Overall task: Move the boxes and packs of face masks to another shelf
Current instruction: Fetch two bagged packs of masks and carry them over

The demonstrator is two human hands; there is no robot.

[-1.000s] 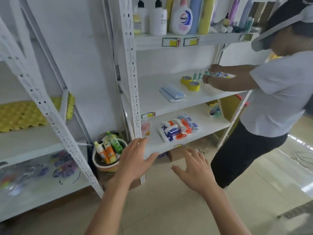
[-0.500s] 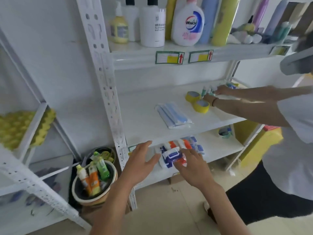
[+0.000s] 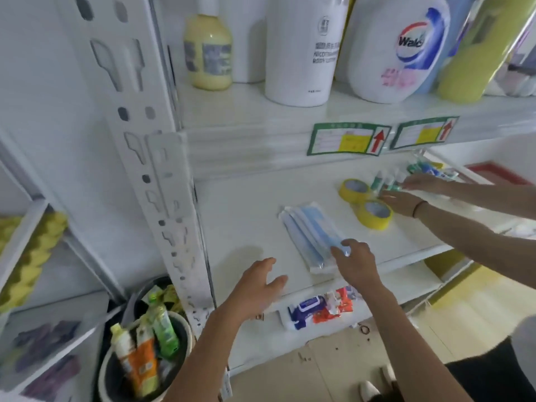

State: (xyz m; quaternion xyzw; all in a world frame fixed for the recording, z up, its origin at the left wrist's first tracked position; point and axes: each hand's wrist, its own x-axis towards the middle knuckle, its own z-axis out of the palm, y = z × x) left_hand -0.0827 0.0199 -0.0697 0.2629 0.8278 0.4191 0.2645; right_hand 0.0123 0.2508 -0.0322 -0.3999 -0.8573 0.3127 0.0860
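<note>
- White slotted-steel shelving unit (image 3: 162, 181): three tiers in view. The middle shelf board (image 3: 249, 216) carries the task's item.
- Top tier: large white detergent jug with blue-red logo (image 3: 397, 47), tall white cylindrical body-wash bottle (image 3: 301, 50), small pale-yellow bottle (image 3: 208, 50). Not part of the task.
- Stack of flat clear-wrapped packs of pale-blue face masks (image 3: 310, 236): lies flat on the middle shelf, near the front edge. Long axis runs from far-left to near-right, its near end pointing at the right hand. No mask boxes visible.
- Left hand (image 3: 255, 288): fingers spread and relaxed, holding nothing, at the shelf's front edge, to the left of the packs and clear of them.
- Right hand (image 3: 356, 262): over the near-right end of the packs, fingertips (image 3: 342, 250) curled down onto the wrapper. Contact seems to be there; cannot tell whether a pinch has closed.
- Judgement: right hand is the nearer and will likely take the near end; left could slide in from the left to support the long side.
- Second person's hands (image 3: 406, 198) work at two yellow tape rolls (image 3: 365, 204), right of the packs and apart.
- Bottom tier: blue-and-white wet-wipe pack (image 3: 307, 311).
</note>
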